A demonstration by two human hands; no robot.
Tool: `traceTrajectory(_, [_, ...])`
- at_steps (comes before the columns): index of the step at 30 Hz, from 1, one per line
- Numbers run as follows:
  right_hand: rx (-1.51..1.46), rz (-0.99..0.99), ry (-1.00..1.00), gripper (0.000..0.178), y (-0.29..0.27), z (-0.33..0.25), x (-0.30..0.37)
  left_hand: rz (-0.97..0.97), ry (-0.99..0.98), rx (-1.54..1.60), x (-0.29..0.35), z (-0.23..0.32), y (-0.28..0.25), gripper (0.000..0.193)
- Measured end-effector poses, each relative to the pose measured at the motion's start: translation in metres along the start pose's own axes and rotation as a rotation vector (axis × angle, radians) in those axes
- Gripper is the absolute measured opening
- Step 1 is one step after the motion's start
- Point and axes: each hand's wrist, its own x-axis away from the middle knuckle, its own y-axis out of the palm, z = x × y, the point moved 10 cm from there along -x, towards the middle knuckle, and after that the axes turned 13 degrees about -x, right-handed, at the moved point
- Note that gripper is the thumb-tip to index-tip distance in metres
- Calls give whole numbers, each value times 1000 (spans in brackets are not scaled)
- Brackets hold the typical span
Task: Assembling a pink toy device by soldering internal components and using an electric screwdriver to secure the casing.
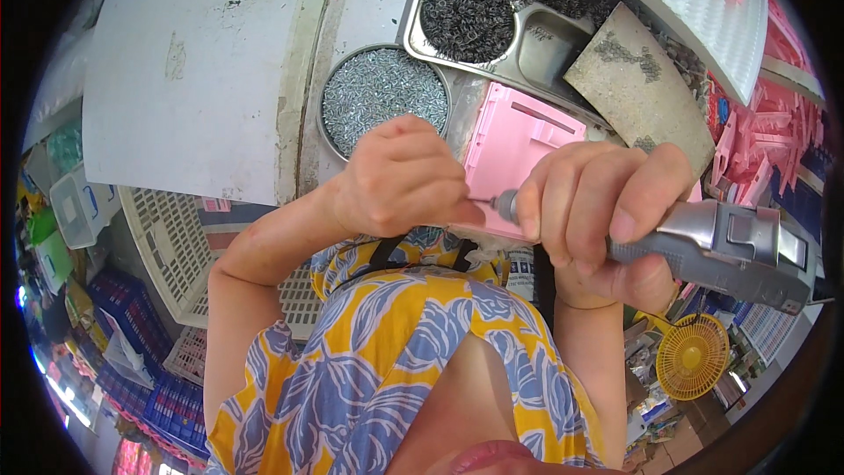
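Along the near edge of the surface (211, 62) lies a pink plastic panel (514, 136), partly hidden by the right hand (607, 211), which grasps a grey power driver (734, 251). The left hand (404, 178) is clenched beside the driver's bit (482, 201); whether it pinches anything, I cannot tell. A slipping bit could jab those fingers or score the panel; a careless left wrist could tip the bowl (322, 134) of small silvery pieces (382, 92).

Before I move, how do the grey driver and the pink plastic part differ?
The grey driver is long and rounded, ending in a thin bit; the pink plastic part is broad, with a dark slot. The right hand has the driver in its grip; I cannot tell whether the left hand touches the pink part. Hands partly hide both.
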Motion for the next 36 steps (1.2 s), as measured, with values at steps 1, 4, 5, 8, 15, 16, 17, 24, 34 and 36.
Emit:
traceTrajectory(1, [71, -9, -58, 20, -6, -8, -3, 22, -44, -33, -3, -11, -6, 30])
traceTrajectory(4, [159, -50, -195, 14, -35, -12, -21, 39, -320, -64, 6, -48, -28, 33])
traceTrajectory(5, [177, -56, -240, 12, -45, -12, -27, 35, -429, -50, 11, -60, -30, 34])
traceTrajectory(8, [110, -43, -266, 22, -62, 5, -35, -20, -437, 55, 15, -58, -13, 33])
traceTrajectory(15, [267, -12, -194, 14, -63, 29, -34, -198, -552, 28, 23, -57, 10, 27])
traceTrajectory(16, [285, -14, -186, 15, -62, 30, -35, -188, -520, 13, 23, -54, 11, 26])
traceTrajectory(17, [304, -16, -179, 17, -62, 31, -35, -178, -487, -1, 23, -53, 13, 26])
traceTrajectory(24, [242, -94, -160, 19, -39, 9, -33, -55, -331, -116, 16, -34, 19, 24])
traceTrajectory(34, [108, -134, -78, 35, -12, -1, -6, -67, -325, -29, 7, -26, 27, 24])
traceTrajectory(36, [176, -138, -108, 32, -10, -2, -7, -92, -334, -30, 9, -26, 29, 23])
